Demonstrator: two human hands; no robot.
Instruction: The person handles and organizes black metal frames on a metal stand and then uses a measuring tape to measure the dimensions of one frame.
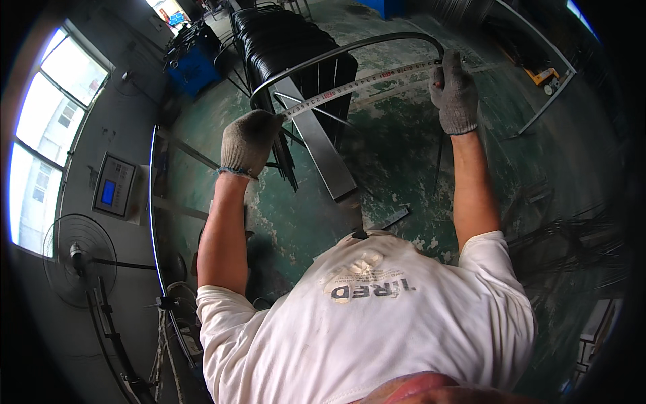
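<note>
A curved dark metal rod (pixel 348 48) arches across the front of me. My left hand (pixel 251 139), in a grey knitted glove, is closed at the left end of a tape measure blade (pixel 348 89), close to the rod's left bend. At the other end, my right hand (pixel 455 93), gloved too, grips the bent rod end, with the tape's right end against it. The blade spans straight between both hands, its numbers facing up. Under it lies a flat grey metal bar (pixel 320 151), pointing towards me. The tape's case cannot be made out.
Behind the tape stands a stack of bent black rods (pixel 287 40). A blue bin (pixel 194 70) holds metal parts. At left are a standing fan (pixel 78 257) and a wall control panel (pixel 115 186). A metal frame (pixel 547 103) stands at right, thin rods (pixel 570 247) below it.
</note>
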